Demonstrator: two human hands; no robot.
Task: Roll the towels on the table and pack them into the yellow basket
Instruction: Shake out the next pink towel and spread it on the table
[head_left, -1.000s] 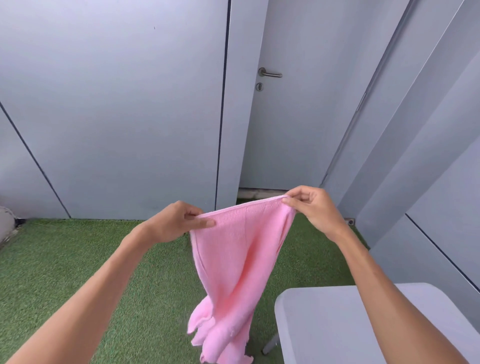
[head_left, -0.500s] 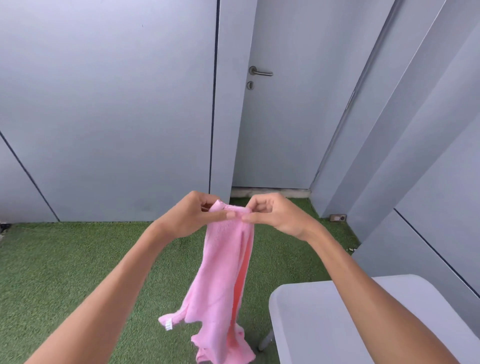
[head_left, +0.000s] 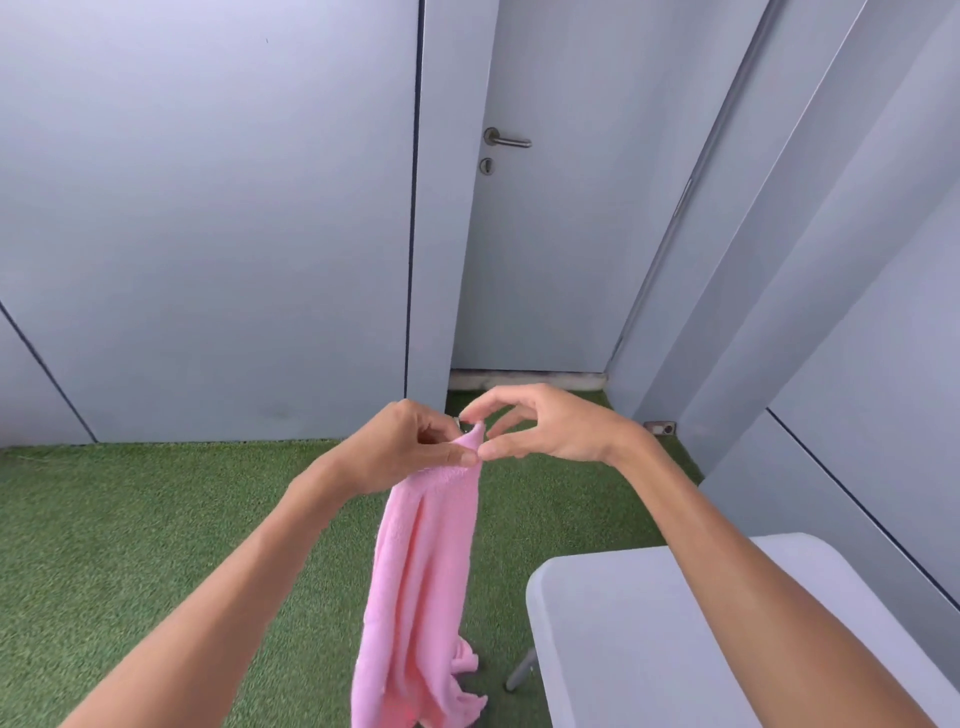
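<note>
Above green turf (head_left: 156, 519), left of the white table (head_left: 623, 623): left hand (head_left: 400, 447) pinches the fluffy pink towel (head_left: 421, 571) hanging folded; right hand (head_left: 545, 428) open, fingertips at its top corner.

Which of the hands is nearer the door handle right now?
Right. The right hand sits almost directly below the door handle, open beside the pink towel's top; the left hand pinches that top farther left.

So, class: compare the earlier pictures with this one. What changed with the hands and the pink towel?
The hands came together, folding the pink towel in half lengthwise. The left hand now pinches both top corners; the right hand has opened, fingertips near the top. The towel still hangs over the grass beside the table.
</note>
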